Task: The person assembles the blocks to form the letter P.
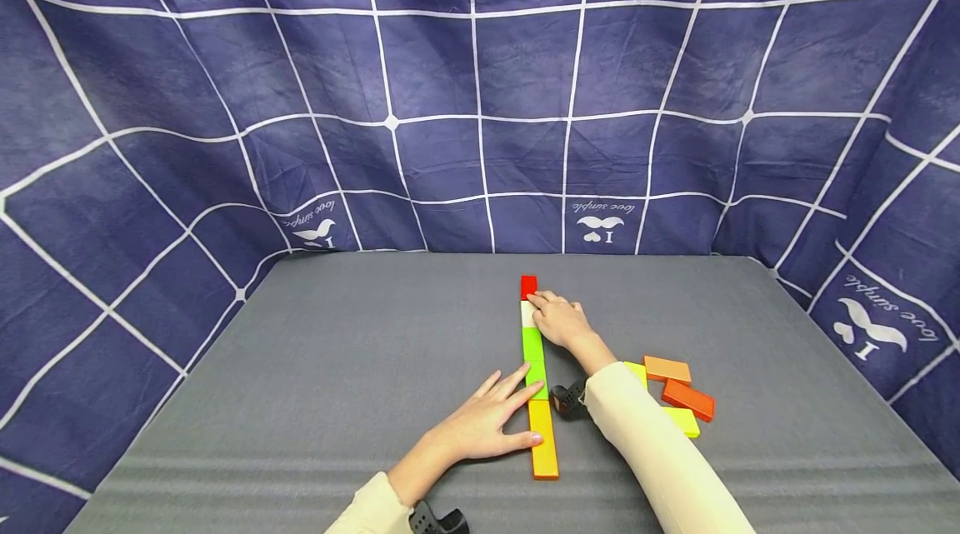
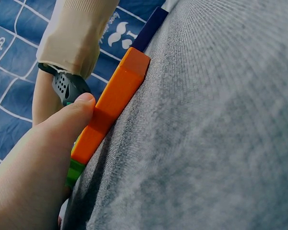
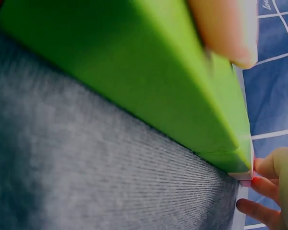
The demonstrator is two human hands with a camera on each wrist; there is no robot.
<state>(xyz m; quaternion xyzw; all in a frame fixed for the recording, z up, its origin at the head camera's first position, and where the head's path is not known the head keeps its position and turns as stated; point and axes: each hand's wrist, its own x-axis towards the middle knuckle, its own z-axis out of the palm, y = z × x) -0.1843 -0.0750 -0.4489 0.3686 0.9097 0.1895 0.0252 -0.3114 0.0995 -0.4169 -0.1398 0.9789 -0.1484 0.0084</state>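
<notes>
Both hands were down on the grey table [image 1: 337,351], working a single-file line of flat blocks that ran up the centre of the frame. Left hand [image 1: 480,421] lay flat with fingers straight, fingertips against the left edge of the green block [image 1: 534,359] and thumb by the orange-yellow block [image 1: 543,438] at the near end — pressing, not gripping. Right hand [image 1: 558,319] sat at the far end, fingers resting on the white block [image 1: 528,313], fingertips just short of the red block [image 1: 528,286]; whether it pinched anything, couldn't tell. Left wrist view showed the thumb [image 2: 72,120] touching the side of that orange block [image 2: 113,103]. Spare blocks lay in a loose cluster at lower right — two orange [image 1: 678,384], two yellow [image 1: 682,420] — partly hidden by the right sleeve [image 1: 660,451]. Blue checked cloth [image 1: 480,101] hung behind.
</notes>
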